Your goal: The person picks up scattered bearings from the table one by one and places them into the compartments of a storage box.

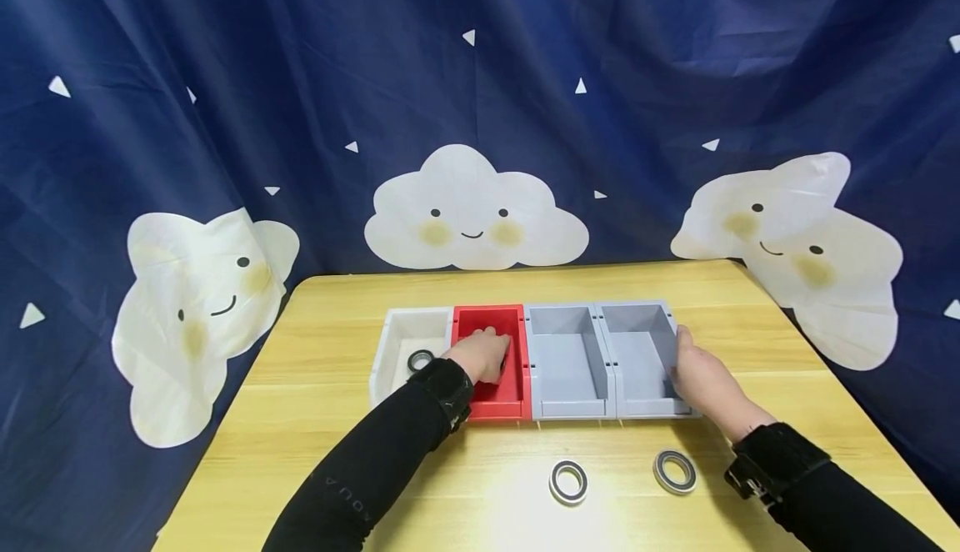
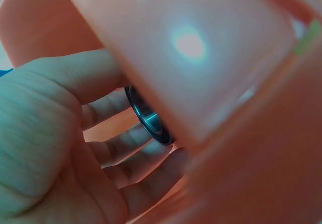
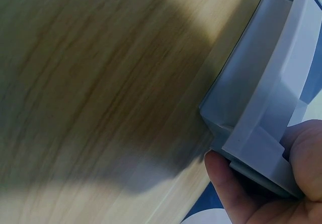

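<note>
My left hand (image 1: pixel 480 356) reaches down into the red bin (image 1: pixel 490 410). In the left wrist view, its thumb and fingers hold a dark-edged ring bearing (image 2: pixel 145 114), partly hidden behind the bin's wall. My right hand (image 1: pixel 708 381) grips the outer side wall of the rightmost grey bin (image 1: pixel 637 343). The right wrist view has a fingertip (image 3: pixel 216 166) under that bin's corner and the thumb on its other side. In the white bin (image 1: pixel 379 368) to the left lies another bearing (image 1: pixel 412 363).
Two more bearings lie flat on the wooden table (image 1: pixel 337 469) in front of the bins, one near the middle (image 1: pixel 555 488) and one to the right (image 1: pixel 662 477). A second grey bin (image 1: pixel 566 343) stands between the red and rightmost bins. A blue curtain (image 1: pixel 637 35) hangs behind.
</note>
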The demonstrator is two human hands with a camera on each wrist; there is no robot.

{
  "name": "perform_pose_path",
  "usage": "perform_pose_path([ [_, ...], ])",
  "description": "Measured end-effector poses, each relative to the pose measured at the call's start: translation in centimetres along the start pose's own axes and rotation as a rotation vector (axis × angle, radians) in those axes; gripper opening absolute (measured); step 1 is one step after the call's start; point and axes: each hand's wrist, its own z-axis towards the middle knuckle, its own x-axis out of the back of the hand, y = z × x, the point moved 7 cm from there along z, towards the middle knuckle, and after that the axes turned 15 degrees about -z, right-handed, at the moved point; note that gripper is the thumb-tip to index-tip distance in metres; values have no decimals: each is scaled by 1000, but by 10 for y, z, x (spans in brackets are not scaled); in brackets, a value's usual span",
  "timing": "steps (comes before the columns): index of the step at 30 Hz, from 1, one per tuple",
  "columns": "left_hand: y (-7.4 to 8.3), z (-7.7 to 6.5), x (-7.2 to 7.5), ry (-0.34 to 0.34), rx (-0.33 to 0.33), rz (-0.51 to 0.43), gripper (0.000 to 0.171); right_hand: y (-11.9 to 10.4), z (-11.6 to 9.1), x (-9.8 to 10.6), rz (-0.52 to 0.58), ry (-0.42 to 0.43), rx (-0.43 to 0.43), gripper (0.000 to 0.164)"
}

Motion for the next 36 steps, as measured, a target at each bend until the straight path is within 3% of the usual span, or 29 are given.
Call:
perform_pose_path([
  [19,5,-10,9,18,-49,-47,69,1,0,-1,4,-3,1,70],
  [23,9,-20,14,27,-83,-39,58,1,-1,0,22,30,13,71],
  [30,21,-48,28,73,-151,-19,58,2,-1,0,28,32,9,71],
  [36,41,-76,32,80,-274,26,53,1,0,0,19,13,1,70],
])
